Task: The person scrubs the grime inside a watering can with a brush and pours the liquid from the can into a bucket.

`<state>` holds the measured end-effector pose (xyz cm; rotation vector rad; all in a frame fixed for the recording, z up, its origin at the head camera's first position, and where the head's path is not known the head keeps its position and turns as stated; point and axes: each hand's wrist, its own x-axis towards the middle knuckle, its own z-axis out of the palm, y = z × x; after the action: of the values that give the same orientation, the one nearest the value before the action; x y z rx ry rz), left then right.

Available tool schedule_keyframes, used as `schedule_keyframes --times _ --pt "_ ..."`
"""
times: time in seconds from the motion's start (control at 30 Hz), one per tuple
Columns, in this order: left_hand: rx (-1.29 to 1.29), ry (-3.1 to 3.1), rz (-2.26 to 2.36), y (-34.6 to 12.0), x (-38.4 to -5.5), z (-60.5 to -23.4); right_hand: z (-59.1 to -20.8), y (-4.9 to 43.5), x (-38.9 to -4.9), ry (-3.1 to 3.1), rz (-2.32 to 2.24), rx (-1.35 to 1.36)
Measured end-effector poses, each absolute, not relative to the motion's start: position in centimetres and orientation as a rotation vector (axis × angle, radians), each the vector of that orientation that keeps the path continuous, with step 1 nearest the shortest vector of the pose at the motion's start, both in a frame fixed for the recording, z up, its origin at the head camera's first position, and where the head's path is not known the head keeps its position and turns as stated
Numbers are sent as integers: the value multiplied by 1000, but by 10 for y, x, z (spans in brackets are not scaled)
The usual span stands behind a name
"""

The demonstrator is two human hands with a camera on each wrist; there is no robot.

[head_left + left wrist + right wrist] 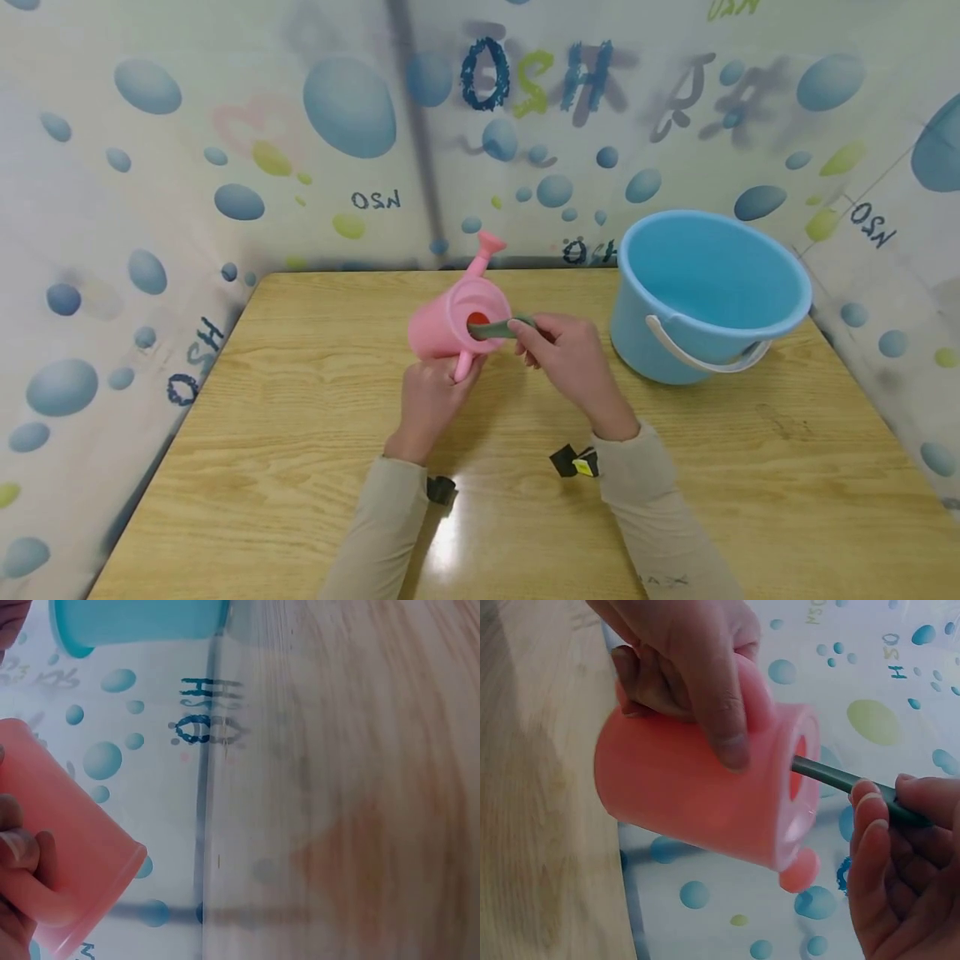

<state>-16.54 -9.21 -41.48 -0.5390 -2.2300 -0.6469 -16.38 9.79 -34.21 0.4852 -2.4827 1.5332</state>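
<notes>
A pink toy watering can (438, 321) is held tilted above the table, its opening turned toward my right side and its sprinkler spout (489, 244) pointing to the back. My left hand (438, 396) grips it by the handle (754, 694), thumb along the body in the right wrist view. My right hand (573, 358) pinches the dark green handle of a slim utensil (495, 330) between thumb and fingers. The utensil's far end goes into the can's opening and is hidden inside. Something orange-red (477, 319) shows within that opening.
A light blue bucket (652, 333) with a white handle stands at the back right of the wooden table (300, 433). Black straps with a yellow tag (583, 467) hang by the right wrist. A bubble-patterned sheet (352, 108) rises behind the table.
</notes>
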Motion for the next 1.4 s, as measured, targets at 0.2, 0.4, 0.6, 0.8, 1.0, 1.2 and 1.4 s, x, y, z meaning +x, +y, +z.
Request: schedule_keyframes --times 0.2,0.4,0.6,0.8,1.0,1.2,1.4 --pt "-559 -2239 -663 -91 -164 -413 -346 91 -165 -2542 1487 533" --pt "-531 -2238 -701 -93 -164 -414 -342 97 -163 -2565 1486 511" --pt "-517 -2231 -707 -96 -165 -415 -335 105 -163 -2575 1619 522" --pt "-522 -2240 -711 -96 -164 -414 -335 107 -164 -2577 1734 527" --pt "-551 -2244 -692 -92 -163 -412 -338 99 -165 -2627 1807 546" --pt "-571 -2232 -682 -91 -163 -411 -346 101 -169 -2589 1887 544" --pt "-569 -2236 -697 -91 -163 -411 -337 108 -166 -2469 2009 566"
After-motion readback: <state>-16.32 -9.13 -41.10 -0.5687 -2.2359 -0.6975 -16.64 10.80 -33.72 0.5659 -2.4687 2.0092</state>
